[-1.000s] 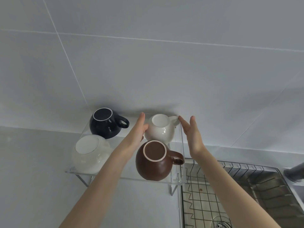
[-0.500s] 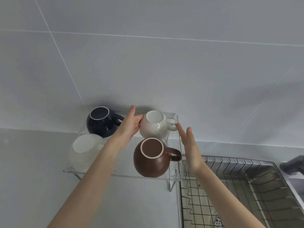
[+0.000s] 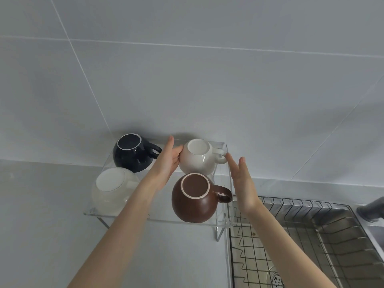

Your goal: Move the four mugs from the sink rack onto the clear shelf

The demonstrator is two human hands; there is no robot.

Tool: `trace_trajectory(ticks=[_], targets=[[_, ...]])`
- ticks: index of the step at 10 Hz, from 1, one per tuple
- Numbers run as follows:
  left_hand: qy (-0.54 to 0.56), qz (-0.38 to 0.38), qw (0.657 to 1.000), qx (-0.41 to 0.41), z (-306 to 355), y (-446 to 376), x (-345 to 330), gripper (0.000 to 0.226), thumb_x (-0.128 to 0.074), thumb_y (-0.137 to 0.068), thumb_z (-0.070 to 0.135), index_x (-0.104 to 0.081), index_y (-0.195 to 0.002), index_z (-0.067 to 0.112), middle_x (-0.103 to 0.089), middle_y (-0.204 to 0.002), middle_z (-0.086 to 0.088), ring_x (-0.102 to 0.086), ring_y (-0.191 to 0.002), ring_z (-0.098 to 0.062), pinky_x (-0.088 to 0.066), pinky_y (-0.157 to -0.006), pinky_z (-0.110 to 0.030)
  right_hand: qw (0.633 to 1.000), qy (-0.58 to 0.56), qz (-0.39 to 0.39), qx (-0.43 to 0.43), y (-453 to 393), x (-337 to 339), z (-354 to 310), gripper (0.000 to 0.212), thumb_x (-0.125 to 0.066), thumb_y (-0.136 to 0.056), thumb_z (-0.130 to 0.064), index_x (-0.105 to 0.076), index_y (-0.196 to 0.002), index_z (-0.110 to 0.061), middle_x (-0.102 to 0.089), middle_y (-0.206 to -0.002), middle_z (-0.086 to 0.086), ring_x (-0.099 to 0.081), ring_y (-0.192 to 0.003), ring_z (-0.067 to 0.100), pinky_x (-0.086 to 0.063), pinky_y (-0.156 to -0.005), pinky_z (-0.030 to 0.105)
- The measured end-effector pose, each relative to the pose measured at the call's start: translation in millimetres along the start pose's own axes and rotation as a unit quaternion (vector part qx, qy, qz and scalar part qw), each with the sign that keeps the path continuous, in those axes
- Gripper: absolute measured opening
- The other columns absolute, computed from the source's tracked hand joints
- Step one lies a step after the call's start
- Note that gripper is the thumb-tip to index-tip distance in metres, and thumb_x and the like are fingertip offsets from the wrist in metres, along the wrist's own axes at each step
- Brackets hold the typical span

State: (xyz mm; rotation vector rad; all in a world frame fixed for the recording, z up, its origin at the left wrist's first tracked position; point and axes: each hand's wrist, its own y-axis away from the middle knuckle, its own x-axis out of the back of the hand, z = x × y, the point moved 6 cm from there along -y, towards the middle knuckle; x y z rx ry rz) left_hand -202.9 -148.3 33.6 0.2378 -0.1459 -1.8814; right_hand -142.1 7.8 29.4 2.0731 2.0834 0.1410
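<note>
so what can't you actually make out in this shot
- Pale mug: its handle, head view, hidden behind its body or the left forearm.
- Left hand: whether the palm presses the white mug; the contact side faces away.
- Sink rack: its near and right parts, cut off by the frame edges and covered by the right arm.
- Grey object at the right edge: cut off, unidentifiable.

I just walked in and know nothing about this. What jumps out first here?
Four round mugs sit upside down on a clear acrylic shelf against the grey tiled wall: the glossy brown mug at front right stands out most. The left hand touches the cream mug behind it, while the right hand hovers open beside it.
</note>
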Motion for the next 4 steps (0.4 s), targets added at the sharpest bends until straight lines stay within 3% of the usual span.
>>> trace_trajectory(ticks=[1, 2, 3, 4], targets=[[-0.005, -0.002, 1.0, -0.004, -2.2, -2.1, 0.5, 0.063, 0.0, -0.092, 0.048, -0.044, -0.129, 0.019, -0.048, -0.121, 0.012, -0.039, -0.117, 0.0, -0.02, -0.107, -0.021, 1.0, -0.016, 0.002, -0.006, -2.9, 2.1, 4.4, 0.055, -0.013, -0.092, -0.052, -0.022, -0.141, -0.028, -0.022, -0.146, -0.016, -0.013, -0.133, -0.003, -0.001, -0.113, 0.024], [-0.029, 0.009, 0.999, -0.009, -2.1, -1.0, 5.2, 0.045, -0.012, -0.093, 0.047, -0.05, -0.102, 0.024, -0.05, -0.099, 0.009, -0.044, -0.098, 0.0, -0.031, -0.095, -0.017, 1.0, -0.014, -0.016, 0.0, -1.0, 3.4, -0.9, 0.04, -0.027, -0.089, -0.054, -0.032, -0.127, -0.045, -0.025, -0.143, -0.02, -0.019, -0.133, -0.002, -0.007, -0.116, 0.029], [-0.11, 0.06, 0.992, 0.024, 4.7, 6.2, 16.2, 0.039, -0.039, -0.076, 0.056, -0.049, -0.102, 0.029, -0.046, -0.103, 0.003, -0.042, -0.101, -0.01, -0.029, -0.096, -0.025, 0.998, 0.062, 0.006, -0.001, 6.4, 19.9, -18.7, 0.042, -0.042, -0.091, -0.035, -0.039, -0.133, -0.033, -0.038, -0.139, -0.014, -0.029, -0.135, 0.007, -0.019, -0.116, 0.035], [-0.248, 0.124, 0.96, -0.034, 40.6, 19.0, 19.8, 0.042, -0.051, -0.084, 0.035, -0.054, -0.122, 0.018, -0.055, -0.128, -0.003, -0.045, -0.124, -0.014, -0.026, -0.103, -0.024, 0.991, 0.091, 0.054, 0.085, 30.6, 48.4, -75.4, 0.03, -0.05, -0.089, -0.024, -0.057, -0.118, -0.028, -0.058, -0.128, -0.008, -0.047, -0.126, 0.01, -0.03, -0.112, 0.04]])
